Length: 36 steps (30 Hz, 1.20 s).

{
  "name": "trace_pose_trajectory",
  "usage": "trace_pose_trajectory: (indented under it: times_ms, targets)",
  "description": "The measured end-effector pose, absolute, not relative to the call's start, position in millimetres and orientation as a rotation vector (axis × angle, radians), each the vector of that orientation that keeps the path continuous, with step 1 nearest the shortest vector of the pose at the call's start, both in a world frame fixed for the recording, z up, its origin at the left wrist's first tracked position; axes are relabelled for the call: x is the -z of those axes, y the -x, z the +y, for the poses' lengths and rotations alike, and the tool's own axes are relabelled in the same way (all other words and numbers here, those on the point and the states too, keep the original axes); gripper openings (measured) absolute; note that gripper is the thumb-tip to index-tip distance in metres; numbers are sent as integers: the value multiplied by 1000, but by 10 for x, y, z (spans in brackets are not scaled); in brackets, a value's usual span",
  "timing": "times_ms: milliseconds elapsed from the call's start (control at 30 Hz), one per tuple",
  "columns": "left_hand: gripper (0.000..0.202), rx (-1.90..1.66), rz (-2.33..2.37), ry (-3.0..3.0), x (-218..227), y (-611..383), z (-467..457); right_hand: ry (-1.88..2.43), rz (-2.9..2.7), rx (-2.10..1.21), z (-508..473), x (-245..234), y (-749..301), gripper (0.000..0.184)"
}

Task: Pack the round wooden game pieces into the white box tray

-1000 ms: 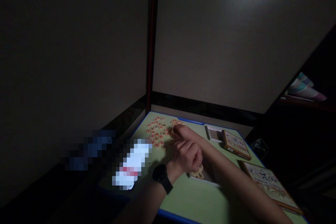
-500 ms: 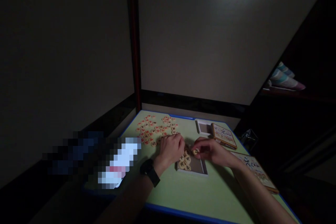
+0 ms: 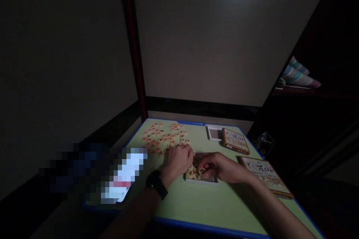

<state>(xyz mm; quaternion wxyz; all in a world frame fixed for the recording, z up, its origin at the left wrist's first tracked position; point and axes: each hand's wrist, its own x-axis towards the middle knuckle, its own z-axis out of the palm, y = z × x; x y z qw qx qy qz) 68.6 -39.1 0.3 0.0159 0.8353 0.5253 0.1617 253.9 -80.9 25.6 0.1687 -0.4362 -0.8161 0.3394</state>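
A shallow white-edged box tray (image 3: 211, 179) lies on the green table, with several round xiangqi pieces (image 3: 191, 173) showing dark characters in its left part. My right hand (image 3: 217, 166) is over the tray, thumb and fingers closed on one xiangqi piece (image 3: 202, 171) just above the others. At the tray's far left side rests my left hand (image 3: 179, 158), a black watch on its wrist. Its fingers are curled, and their tips and anything in them are hidden. Beyond it, many loose red and dark xiangqi pieces (image 3: 164, 138) are spread over the table.
Another white tray (image 3: 214, 133) stands at the back right, partly behind a printed box (image 3: 235, 141). A second printed box (image 3: 266, 175) lies by my right forearm. On the left is a bright phone-like screen (image 3: 126, 175), pixelated. Walls border the table (image 3: 193, 205) behind.
My right hand has moved left and lower over the tray, bringing its xiangqi piece close to the pieces there. My left hand stays by the tray. The whole view has shifted slightly.
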Motion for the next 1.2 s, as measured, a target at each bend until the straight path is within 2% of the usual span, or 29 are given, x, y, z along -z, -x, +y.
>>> trace_pose_trajectory:
  times_ms: [367, 1000, 1100, 1200]
  targets:
    - [34, -505, 1623, -2603, 29, -691, -389, 1038, -2368, -892, -831, -171, -2421, 23]
    - [36, -482, 1641, -2609, 6, -697, -396, 1223, -2151, -1015, -741, -185, -2609, 13]
    - [33, -493, 1671, -2606, 1, -698, -397, 1287, -2082, -817, -647, -170, -2731, 13]
    - [31, -490, 1719, -2589, -9, -702, -397, 1352, -2055, -437, -571, -148, -2800, 19]
